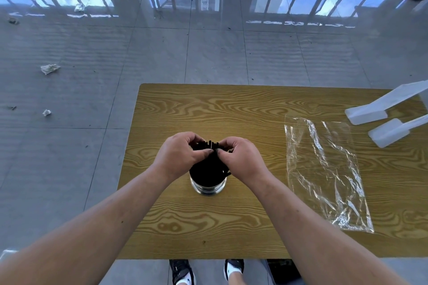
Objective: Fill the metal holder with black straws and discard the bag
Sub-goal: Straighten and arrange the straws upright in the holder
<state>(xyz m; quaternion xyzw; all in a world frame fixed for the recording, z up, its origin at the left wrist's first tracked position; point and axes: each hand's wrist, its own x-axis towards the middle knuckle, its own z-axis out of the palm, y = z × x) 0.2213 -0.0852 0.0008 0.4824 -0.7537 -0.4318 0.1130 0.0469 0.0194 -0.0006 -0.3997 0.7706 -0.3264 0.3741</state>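
A round metal holder (208, 188) stands on the wooden table (231, 109) near its middle. A bundle of black straws (209, 164) sticks up out of it. My left hand (179, 155) and my right hand (240, 158) curl round the tops of the straws from either side, thumbs almost meeting in front. The lower part of the bundle sits inside the holder. A clear plastic bag (324, 169) lies flat and empty on the table to the right of the holder, apart from both hands.
A white plastic object with two flat feet (384, 120) rests on the table's far right corner. Crumpled paper scraps (49, 68) lie on the grey tiled floor to the left. My shoes (183, 271) show under the table's near edge.
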